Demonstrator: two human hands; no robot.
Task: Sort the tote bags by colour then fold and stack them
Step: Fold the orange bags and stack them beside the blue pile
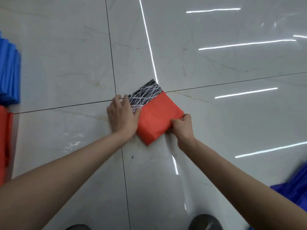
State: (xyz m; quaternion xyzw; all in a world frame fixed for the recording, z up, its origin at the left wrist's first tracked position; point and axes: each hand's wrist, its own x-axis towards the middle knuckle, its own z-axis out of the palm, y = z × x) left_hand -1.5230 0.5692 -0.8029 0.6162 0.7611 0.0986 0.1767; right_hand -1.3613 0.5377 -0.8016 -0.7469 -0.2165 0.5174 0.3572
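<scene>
Both hands are working mid-frame: left hand (123,116) is pressing flat on the red tote bag (156,118) to hold its fold, right hand (182,126) fingers are pinching its edge.

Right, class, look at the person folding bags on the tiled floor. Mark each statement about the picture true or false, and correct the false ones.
1. The folded bag under the hands is red with a black-and-white patterned band. True.
2. The left hand is lifted clear of it. False: it lies flat on its left edge.
3. The right hand pinches its right edge. True.
4. The blue stack lies at the far right. False: far left, above the red stack.
</scene>
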